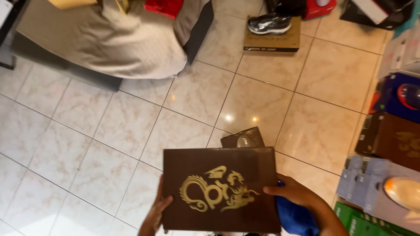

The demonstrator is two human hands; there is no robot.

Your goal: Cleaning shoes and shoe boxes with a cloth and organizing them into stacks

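Note:
A dark brown shoebox (221, 188) with a gold dragon figure on its lid fills the lower middle of the head view. My left hand (156, 214) grips its left edge near the bottom corner. My right hand (294, 192) holds its right edge, thumb lying over the lid. Under my right wrist a blue cloth-like thing (295, 218) shows. Just beyond the box's far edge a small dark brown lid or box (243, 138) lies on the tiled floor.
Stacked shoeboxes line the right side: a brown one (391, 140), a pale blue one (376, 188), a green one (369, 225). A grey sneaker (270, 24) rests on a tan box at the top. A beige cushioned seat (105, 39) stands top left.

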